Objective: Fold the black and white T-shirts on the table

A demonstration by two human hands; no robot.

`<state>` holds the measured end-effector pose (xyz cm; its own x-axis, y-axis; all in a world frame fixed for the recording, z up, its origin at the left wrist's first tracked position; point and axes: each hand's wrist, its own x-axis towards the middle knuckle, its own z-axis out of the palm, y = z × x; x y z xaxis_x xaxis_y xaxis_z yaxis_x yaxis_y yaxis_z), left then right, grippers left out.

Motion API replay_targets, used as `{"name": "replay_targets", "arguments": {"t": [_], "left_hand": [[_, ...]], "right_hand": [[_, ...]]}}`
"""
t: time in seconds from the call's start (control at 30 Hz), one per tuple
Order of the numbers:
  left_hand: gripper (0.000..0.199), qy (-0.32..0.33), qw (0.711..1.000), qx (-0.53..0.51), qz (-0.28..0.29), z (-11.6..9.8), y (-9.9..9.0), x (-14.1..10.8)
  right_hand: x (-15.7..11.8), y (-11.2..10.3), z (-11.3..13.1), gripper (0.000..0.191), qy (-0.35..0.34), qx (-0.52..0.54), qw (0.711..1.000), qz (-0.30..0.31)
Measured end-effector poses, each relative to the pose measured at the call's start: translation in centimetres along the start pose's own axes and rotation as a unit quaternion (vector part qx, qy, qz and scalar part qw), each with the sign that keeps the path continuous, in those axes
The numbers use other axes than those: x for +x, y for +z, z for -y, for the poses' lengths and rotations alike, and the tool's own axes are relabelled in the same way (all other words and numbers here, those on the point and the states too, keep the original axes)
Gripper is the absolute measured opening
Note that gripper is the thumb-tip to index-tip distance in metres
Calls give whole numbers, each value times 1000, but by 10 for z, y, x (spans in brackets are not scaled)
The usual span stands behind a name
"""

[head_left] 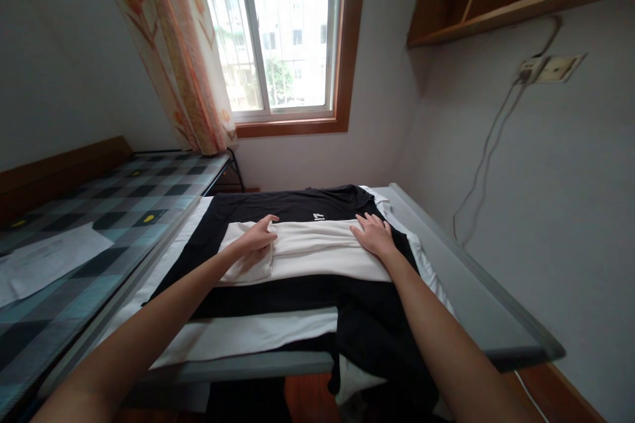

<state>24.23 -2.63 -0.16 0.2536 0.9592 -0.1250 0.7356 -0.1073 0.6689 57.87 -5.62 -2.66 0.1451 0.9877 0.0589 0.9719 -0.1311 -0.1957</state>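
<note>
A cream-coloured garment [317, 248] lies folded into a long strip across a black garment with small white lettering [317, 217]. My left hand [258, 236] is at the strip's left part, fingers curled around the edge of a folded-over flap [248, 269]. Some of those fingers are hidden by the hand and the cloth. At the strip's right end, my right hand [374, 234] rests flat on the cloth with its fingers spread. Part of the black fabric [381, 337] is bunched near me and hangs over the front edge.
The clothes lie on a grey table [446, 277] against the right wall. On the left stands a bed with a checked mattress [163, 185] and paper sheets [54, 258] on it. A curtain [183, 59] hangs by the window [288, 33]. A cable [483, 165] runs down from the wall socket [555, 69].
</note>
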Motion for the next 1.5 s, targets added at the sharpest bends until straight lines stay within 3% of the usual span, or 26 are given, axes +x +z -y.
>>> {"name": "replay_targets", "arguments": {"t": [0.17, 0.3, 0.37, 0.53, 0.63, 0.8, 1.13, 1.3, 1.5], "left_hand": [[38, 52, 994, 77, -55, -2, 1, -1], [33, 68, 961, 191, -190, -2, 6, -4], [41, 78, 941, 247, -220, 2, 13, -6], [61, 72, 931, 330, -137, 16, 29, -8], [62, 84, 924, 342, -150, 16, 32, -10], [59, 136, 918, 332, -170, 14, 29, -27], [69, 200, 925, 317, -56, 41, 14, -83], [69, 231, 915, 330, -28, 41, 15, -89], [72, 214, 925, 313, -2, 36, 13, -88]], "right_hand": [[1, 1, -1, 59, 1, 5, 1000, -3], [1, 2, -1, 59, 1, 2, 1000, -5], [1, 2, -2, 59, 1, 1, 1000, -4], [1, 2, -1, 59, 1, -5, 1000, 1], [0, 1, -1, 59, 2, -2, 1000, -1], [0, 1, -1, 58, -3, 1, 1000, -4], [2, 4, -4, 59, -6, -3, 1000, -7], [2, 4, -3, 57, -4, -3, 1000, -7], [1, 3, -2, 58, -4, 1, 1000, -10]]}}
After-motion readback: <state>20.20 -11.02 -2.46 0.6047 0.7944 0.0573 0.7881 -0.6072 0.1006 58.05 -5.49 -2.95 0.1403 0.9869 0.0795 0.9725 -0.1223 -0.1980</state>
